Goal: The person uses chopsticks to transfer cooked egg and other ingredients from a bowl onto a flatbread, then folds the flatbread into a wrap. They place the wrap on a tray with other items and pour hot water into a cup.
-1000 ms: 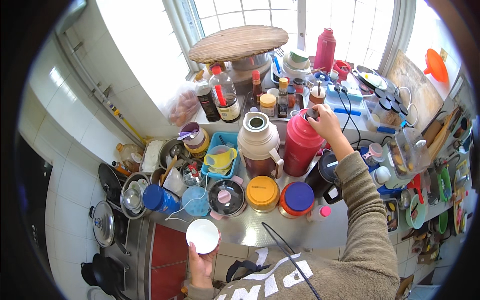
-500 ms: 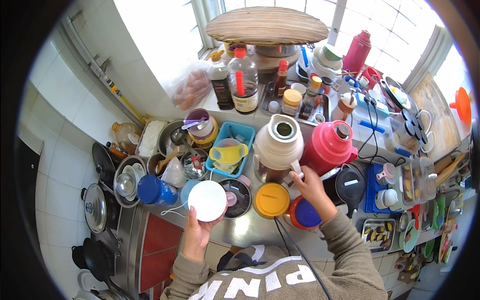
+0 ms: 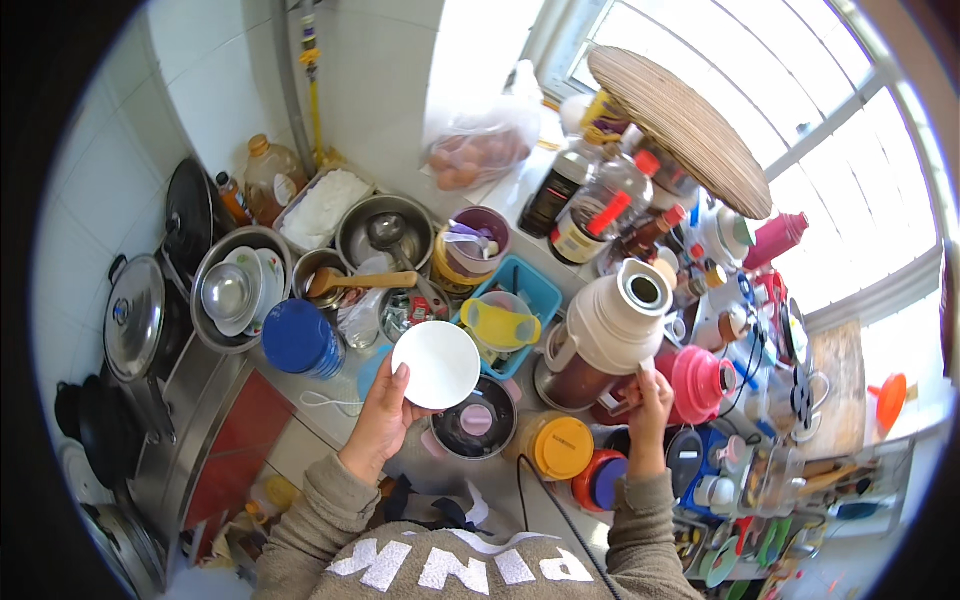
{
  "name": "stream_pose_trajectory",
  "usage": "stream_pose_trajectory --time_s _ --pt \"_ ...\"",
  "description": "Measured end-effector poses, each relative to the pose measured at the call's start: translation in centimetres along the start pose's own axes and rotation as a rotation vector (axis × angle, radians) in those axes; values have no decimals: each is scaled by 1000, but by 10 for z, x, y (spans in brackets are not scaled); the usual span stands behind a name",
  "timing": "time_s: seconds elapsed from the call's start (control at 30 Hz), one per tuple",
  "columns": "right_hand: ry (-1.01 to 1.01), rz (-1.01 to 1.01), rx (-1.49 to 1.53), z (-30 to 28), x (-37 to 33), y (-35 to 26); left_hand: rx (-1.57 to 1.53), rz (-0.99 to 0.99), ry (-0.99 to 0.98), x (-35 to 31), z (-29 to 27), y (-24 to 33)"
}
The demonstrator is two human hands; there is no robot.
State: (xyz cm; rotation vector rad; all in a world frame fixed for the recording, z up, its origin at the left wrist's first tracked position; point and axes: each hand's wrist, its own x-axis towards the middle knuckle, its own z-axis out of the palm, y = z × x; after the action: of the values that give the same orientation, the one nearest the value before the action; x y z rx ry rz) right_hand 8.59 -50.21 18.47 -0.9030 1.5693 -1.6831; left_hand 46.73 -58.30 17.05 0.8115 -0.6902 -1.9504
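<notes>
A small white bowl [image 3: 437, 365] sits in my left hand [image 3: 382, 418], thumb at its rim and fingers beneath; it appears empty. My right hand [image 3: 646, 402] is closed around the handle on the near right side of a beige and brown thermos flask [image 3: 600, 325]. The round mouth [image 3: 643, 290] on top of the flask shows a dark centre. Just under and right of the bowl is a dark pan [image 3: 490, 432] with a pink knob at its middle. A yellow-lidded jar [image 3: 562, 447] stands between the pan and my right hand.
Behind the flask and bowl is a blue basket [image 3: 525, 285] holding a yellow strainer-like piece. A red thermos [image 3: 690, 385] stands right of the beige one. Steel bowls [image 3: 385, 215] and a blue-lidded jar [image 3: 298, 338] crowd the left. Bottles [image 3: 560, 188] line the raised ledge.
My view has turned left, so the surroundings shift and tilt in the picture. Both hands keep their holds on the bowl and the thermos handle.
</notes>
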Motion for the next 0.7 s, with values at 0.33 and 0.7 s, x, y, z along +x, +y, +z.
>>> stream_pose_trajectory --time_s 0.33,0.7 --pt "-531 9 -642 77 37 -151 -11 33 30 13 -19 38" --pt "-960 -58 -1154 196 27 -176 -17 145 102 -3 -58 52"
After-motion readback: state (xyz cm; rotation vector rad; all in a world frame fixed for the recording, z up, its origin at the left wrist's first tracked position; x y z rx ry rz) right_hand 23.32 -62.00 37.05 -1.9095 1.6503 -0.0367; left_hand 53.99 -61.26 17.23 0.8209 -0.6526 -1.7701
